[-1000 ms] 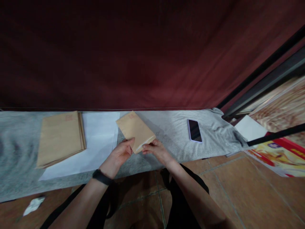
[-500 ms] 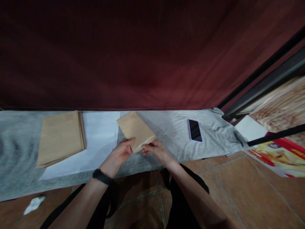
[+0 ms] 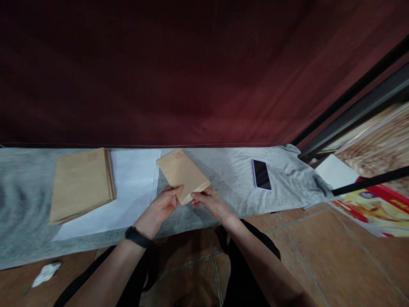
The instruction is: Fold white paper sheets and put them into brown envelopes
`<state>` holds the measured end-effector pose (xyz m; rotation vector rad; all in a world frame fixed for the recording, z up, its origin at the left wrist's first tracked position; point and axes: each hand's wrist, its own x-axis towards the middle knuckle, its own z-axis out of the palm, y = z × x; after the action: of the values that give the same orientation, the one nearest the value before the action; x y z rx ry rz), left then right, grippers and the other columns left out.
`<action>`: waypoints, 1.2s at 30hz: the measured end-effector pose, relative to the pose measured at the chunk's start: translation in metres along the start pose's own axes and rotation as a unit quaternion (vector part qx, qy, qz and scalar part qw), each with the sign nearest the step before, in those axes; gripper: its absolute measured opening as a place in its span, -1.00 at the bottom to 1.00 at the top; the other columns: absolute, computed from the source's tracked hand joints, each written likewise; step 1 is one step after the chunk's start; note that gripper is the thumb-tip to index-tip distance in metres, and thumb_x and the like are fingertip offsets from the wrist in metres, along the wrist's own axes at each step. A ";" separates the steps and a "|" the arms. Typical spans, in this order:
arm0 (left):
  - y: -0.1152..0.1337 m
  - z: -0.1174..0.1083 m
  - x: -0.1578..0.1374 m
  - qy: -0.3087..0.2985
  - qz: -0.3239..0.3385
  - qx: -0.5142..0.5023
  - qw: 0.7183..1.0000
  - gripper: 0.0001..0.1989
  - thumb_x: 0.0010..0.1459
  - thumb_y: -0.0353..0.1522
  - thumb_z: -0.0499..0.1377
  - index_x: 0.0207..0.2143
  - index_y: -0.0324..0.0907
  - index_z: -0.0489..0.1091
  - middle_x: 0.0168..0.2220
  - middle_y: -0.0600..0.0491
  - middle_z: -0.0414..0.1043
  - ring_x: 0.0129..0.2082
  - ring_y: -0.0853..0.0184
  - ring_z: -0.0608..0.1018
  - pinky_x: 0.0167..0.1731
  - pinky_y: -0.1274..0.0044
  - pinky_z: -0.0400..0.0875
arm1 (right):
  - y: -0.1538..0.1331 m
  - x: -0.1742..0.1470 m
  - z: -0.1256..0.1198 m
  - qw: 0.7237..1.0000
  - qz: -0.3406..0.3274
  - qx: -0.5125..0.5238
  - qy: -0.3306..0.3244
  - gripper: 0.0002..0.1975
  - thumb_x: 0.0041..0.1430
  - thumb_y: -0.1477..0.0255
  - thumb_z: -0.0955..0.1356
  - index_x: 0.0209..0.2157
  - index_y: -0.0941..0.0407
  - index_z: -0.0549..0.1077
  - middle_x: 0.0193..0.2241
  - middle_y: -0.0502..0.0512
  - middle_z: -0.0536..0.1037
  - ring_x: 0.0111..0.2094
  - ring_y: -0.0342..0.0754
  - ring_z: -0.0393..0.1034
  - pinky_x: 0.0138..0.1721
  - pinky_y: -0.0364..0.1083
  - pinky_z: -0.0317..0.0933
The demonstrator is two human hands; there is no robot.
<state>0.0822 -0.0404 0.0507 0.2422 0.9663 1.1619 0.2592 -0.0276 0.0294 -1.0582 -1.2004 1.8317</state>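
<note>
A brown paper envelope (image 3: 182,172) with faint red print near its far corner is held tilted above the grey cloth. My left hand (image 3: 166,204), with a black band on the wrist, pinches its near left edge, thumb on top. At the near right end, my right hand (image 3: 206,199) grips the edge close to the lower corner, fingers partly under it. A pale strip shows along that end. To the left lies a stack of larger brown envelopes (image 3: 81,183), partly over white paper sheets (image 3: 131,183).
Grey cloth (image 3: 220,166) covers the narrow surface, with a phone (image 3: 262,175) on the right. A dark red curtain (image 3: 179,85) hangs behind. Black metal bars (image 3: 354,98) and a colourful box (image 3: 377,209) stand at right. A white scrap (image 3: 46,273) lies on the tiled floor.
The envelope's near right end has shifted very slightly to the right with my right hand, and its pale strip looks less shiny. Otherwise both hands keep their hold.
</note>
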 end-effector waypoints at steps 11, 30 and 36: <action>0.014 -0.001 -0.007 -0.001 0.051 0.139 0.989 -0.58 -0.16 -0.49 0.45 -0.16 -0.27 0.54 -0.26 -0.06 0.65 -0.33 0.24 0.64 -0.31 0.52 0.50 | -0.023 -0.003 -0.028 0.998 0.014 0.043 0.051 -0.62 0.01 0.09 0.49 -0.28 0.10 0.51 -0.37 0.05 0.57 -0.41 -0.09 0.48 -0.33 -0.08 0.41; -0.003 -0.033 -0.010 0.052 0.029 0.394 0.917 -0.65 -0.17 -0.36 0.45 -0.33 -0.12 0.39 -0.57 0.14 0.50 -0.66 0.31 0.47 -0.69 0.60 0.14 | 0.002 0.002 -0.022 0.899 -0.112 -0.392 0.161 -0.59 0.20 0.43 0.31 0.09 0.00 0.42 -0.30 0.04 0.58 -0.28 0.02 0.50 -0.18 -0.05 0.33; 0.015 -0.032 -0.022 0.129 0.073 0.591 0.793 -0.61 -0.13 -0.19 0.46 -0.63 -0.07 0.27 -0.75 0.19 0.22 -0.64 0.30 0.40 -0.59 0.56 0.05 | 0.002 -0.001 -0.010 0.815 -0.181 -0.528 0.158 -0.55 0.27 0.48 0.28 0.19 0.12 0.38 0.05 0.28 0.49 0.08 0.13 0.38 0.10 0.08 0.29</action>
<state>0.0471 -0.0618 0.0526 1.2012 1.8690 0.5664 0.2685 -0.0254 0.0249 -1.4664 -2.0728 0.5491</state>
